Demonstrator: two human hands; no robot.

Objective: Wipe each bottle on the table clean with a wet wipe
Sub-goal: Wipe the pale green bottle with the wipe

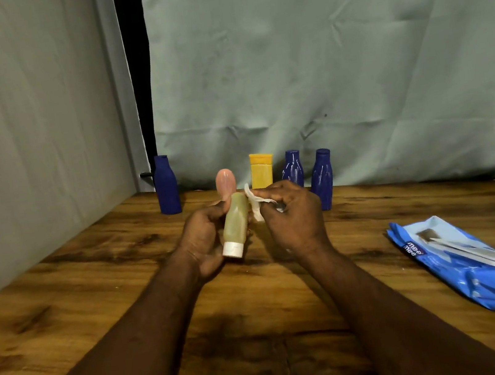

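Observation:
My left hand (201,243) grips an olive-green bottle (237,223) with a white cap, held above the table with the cap pointing toward me. My right hand (292,212) pinches a crumpled white wet wipe (255,202) against the bottle's upper right side. Behind them, along the back of the table, stand a pink bottle (226,181), a yellow bottle (262,170) and three dark blue bottles (166,185) (292,168) (322,177).
A blue pack of wet wipes (476,267) lies on the wooden table (96,308) at the right, its flap lifted. Grey-green cloth hangs behind and to the left of the table, with a dark gap at the corner.

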